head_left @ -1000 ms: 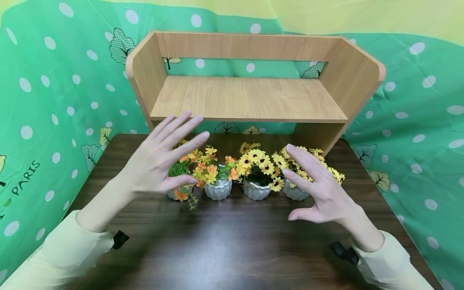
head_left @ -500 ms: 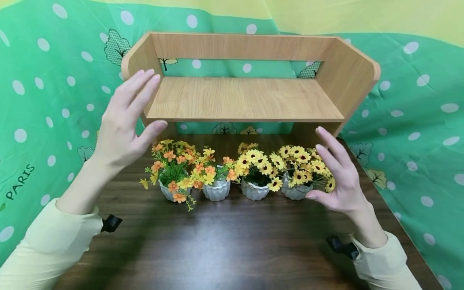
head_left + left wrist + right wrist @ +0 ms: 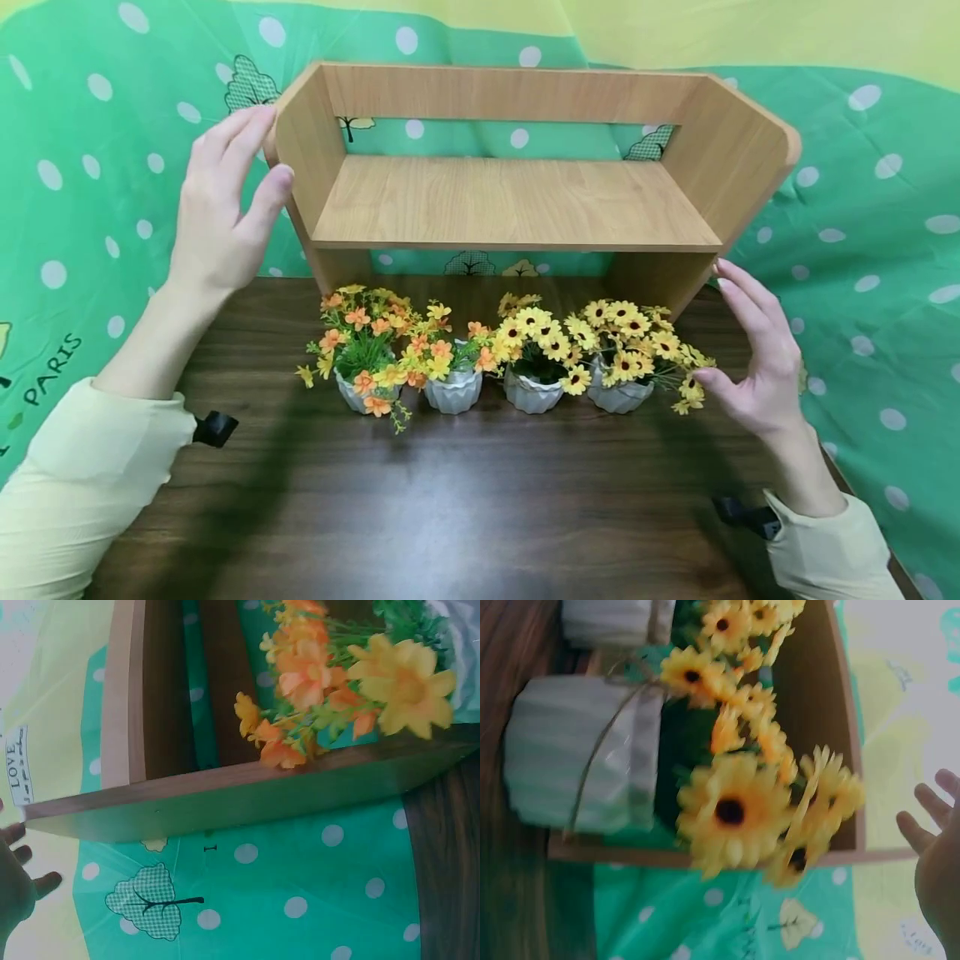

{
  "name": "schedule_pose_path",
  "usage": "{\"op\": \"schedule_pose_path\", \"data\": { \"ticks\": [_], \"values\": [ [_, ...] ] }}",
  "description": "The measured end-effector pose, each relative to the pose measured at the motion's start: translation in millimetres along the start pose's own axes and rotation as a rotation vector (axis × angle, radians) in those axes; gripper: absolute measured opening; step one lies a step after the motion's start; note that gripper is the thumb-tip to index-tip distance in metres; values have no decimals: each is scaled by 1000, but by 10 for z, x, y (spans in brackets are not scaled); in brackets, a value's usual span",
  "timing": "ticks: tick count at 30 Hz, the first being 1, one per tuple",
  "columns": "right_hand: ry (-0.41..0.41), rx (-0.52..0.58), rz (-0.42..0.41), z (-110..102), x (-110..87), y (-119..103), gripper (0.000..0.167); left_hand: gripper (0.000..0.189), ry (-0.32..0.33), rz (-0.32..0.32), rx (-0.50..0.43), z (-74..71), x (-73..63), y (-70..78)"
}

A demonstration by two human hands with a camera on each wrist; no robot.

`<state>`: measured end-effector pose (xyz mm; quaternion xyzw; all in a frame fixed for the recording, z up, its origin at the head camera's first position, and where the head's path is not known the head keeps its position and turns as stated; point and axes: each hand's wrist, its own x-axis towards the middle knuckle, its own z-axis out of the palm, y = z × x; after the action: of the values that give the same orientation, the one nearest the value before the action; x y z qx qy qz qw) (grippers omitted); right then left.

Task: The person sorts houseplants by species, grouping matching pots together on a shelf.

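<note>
My left hand (image 3: pixel 217 208) is raised beside the left side panel of a light wooden desk shelf (image 3: pixel 517 204). Its fingers are extended and hold nothing; whether the fingertips touch the panel I cannot tell. On the right, my other hand (image 3: pixel 772 367) hovers with spread fingers and thumb, beside the right end of the flowers. Nearest to it is a white pot of yellow daisies (image 3: pixel 618 396), with another daisy pot (image 3: pixel 532 392) to its left. Further left are two white pots of orange and yellow flowers, one in the middle (image 3: pixel 452 392) and one at the end (image 3: pixel 360 392).
The pots stand in a row on a dark wooden table (image 3: pixel 450 492), in front of the shelf's lower opening. Green cloth with white dots (image 3: pixel 885 333) hangs behind and at both sides. A black wrist strap (image 3: pixel 216 428) sits at the left cuff.
Both hands have moved apart from over the flowers. The left went up and leftward to the shelf's side, the right went outward to the right. Pots and shelf stay in place.
</note>
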<state>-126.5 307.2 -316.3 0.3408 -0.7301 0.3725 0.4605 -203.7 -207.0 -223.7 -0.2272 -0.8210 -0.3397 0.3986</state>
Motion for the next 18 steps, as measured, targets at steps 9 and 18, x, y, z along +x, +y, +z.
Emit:
{"op": "schedule_pose_path", "data": {
  "ticks": [9, 18],
  "values": [
    [-220, -73, 199, -376, -220, 371, 65, 54, -294, -490, -156, -139, 254, -111],
    [-273, 150, 413, -586, -453, 627, 48, 58, -471, -729, -733, -202, 467, -391]
  ]
}}
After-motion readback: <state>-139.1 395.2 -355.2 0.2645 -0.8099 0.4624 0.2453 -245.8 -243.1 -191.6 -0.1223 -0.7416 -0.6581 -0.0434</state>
